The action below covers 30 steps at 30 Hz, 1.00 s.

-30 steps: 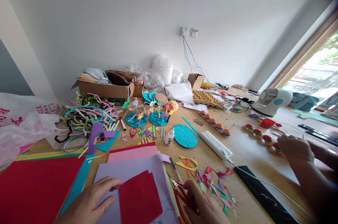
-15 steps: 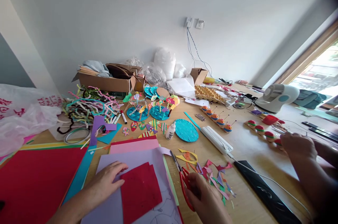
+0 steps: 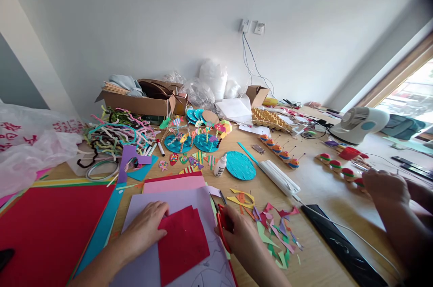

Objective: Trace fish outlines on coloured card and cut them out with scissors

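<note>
over by the wall (image 3: 135, 16) there's a long brown box (image 3: 135, 104) with a pale blue cloth (image 3: 126, 84) on top. puffy see-through bags (image 3: 214, 80) sit to the right of it. in front of the box is a big messy pile of fuzzy sticks (image 3: 118, 136). a bumpy yellow egg tray (image 3: 270, 121) lies near a small open box (image 3: 257, 96). on the right, a white fan (image 3: 367, 127) stands on the surface (image 3: 318, 178) beside a blue bag (image 3: 406, 125).

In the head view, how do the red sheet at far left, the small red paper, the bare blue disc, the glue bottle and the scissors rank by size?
Red sheet
Small red paper
Bare blue disc
Glue bottle
Unranked: scissors, partly hidden by the right hand.
</note>
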{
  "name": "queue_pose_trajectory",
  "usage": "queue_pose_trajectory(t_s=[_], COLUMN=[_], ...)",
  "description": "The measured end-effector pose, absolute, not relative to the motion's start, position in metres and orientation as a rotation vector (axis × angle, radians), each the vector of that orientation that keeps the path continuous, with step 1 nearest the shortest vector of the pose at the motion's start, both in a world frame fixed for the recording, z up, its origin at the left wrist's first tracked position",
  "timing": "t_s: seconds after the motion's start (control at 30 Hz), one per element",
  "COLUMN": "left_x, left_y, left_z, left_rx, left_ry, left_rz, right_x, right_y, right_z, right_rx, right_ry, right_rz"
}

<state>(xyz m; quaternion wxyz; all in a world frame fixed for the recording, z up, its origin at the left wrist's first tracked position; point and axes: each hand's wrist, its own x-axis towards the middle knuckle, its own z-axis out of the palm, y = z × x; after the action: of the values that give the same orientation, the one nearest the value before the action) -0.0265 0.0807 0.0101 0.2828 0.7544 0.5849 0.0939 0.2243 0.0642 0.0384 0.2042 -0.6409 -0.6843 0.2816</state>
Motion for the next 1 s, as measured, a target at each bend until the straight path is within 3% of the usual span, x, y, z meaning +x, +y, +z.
queue_pose_trajectory(t_s=[0.23, 0.67, 1.0], left_x=[-0.023, -0.016, -0.012], left_y=[0.083, 0.075, 0.082], left_z=[0.014, 0.024, 0.021], left_rx=[1.982, 2.023, 1.915], left_ry=[1.553, 1.535, 1.438], left_rz=[0.308, 0.174, 0.375], right_x=[0.219, 0.198, 0.195], right_y=[0.086, 0.105, 0.120], right_z=[0.040, 0.025, 0.017], right_rx=[-1.740, -1.676, -1.590], right_ry=[-1.877, -2.098, -2.022], right_rz=[0.929, 0.794, 1.050])
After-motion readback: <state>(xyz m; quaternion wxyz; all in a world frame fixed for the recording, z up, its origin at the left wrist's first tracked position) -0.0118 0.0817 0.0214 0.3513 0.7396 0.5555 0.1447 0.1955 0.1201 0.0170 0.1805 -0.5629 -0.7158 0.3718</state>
